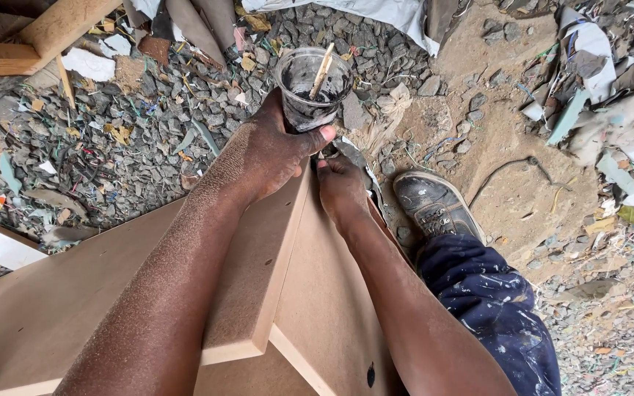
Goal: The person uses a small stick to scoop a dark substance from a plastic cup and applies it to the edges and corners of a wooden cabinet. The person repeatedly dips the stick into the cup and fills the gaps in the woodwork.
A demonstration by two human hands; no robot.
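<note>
flat tan fibreboard panels (258, 293) lie nearest; left hand (273, 154) fingers clench a stained clear plastic cup (311, 88); right hand (340, 187) fingers' state cannot be determined.

Both my forearms reach forward and down, dusted with fine sawdust, nearly side by side. My left hand (273, 150) is curled into a closed grasp, thumb pressed across the front and pointing right. My right hand (340, 187) sits just beside and below it, palm down, fingers tucked forward out of sight.
</note>
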